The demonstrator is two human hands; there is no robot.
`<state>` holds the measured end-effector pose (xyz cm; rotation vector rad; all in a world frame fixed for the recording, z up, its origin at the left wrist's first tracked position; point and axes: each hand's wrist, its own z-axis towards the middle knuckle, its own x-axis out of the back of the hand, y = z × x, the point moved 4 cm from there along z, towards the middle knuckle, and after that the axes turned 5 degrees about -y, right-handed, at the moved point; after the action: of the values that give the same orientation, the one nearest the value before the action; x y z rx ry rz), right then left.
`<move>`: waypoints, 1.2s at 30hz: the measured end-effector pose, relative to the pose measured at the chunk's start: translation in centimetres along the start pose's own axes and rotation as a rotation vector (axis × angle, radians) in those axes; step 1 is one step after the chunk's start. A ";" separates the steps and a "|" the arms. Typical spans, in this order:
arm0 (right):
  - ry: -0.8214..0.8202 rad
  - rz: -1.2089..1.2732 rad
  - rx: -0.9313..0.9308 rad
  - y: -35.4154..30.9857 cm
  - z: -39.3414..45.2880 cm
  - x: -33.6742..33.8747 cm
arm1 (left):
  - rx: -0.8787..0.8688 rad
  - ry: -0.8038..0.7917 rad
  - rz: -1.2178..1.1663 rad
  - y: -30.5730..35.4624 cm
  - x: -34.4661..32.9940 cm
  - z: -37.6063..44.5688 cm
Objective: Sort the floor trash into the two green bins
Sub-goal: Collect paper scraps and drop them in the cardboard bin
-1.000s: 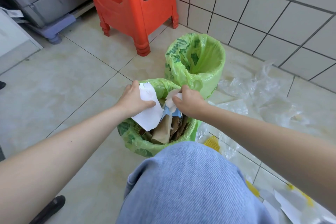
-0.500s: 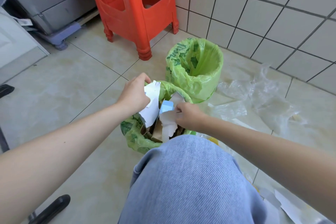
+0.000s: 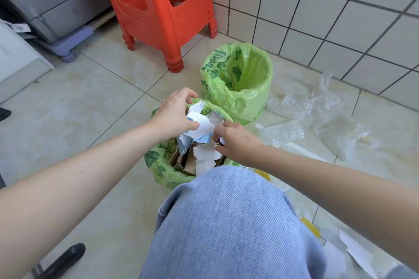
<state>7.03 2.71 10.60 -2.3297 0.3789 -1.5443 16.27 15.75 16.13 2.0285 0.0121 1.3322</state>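
I see torn white paper scraps (image 3: 199, 128) bunched over the near green-bagged bin (image 3: 158, 163), which is crammed with brown cardboard pieces (image 3: 186, 162). My left hand (image 3: 174, 114) pinches the upper scrap, thumb under it, the other fingers (image 3: 189, 93) curled above. My right hand (image 3: 235, 140) pinches a lower white scrap at its fingertips. Just past both sets of fingers stands the far green-bagged bin (image 3: 235, 81). To the right of the right fingers, clear plastic film (image 3: 317, 115) lies on the floor. Beyond the left fingers stands a red plastic stool (image 3: 158, 11).
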 end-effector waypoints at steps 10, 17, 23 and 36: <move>0.010 -0.020 0.008 0.2 0.4 0.7 | 0.164 -0.018 0.471 -1.7 1.0 -0.6; 0.090 -0.122 0.039 1.4 0.2 3.9 | 0.066 -0.003 0.600 -0.6 -1.2 -0.7; 0.226 -0.355 0.221 1.0 -0.4 3.7 | 0.005 -0.045 0.412 -0.6 -5.1 -0.5; 0.046 -0.361 0.178 1.3 0.4 0.7 | 0.083 -0.211 0.302 -3.0 -4.6 -0.3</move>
<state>7.64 1.30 10.57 -2.3142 -0.1761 -1.7117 14.93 16.46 10.81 2.3002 -0.3520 1.3049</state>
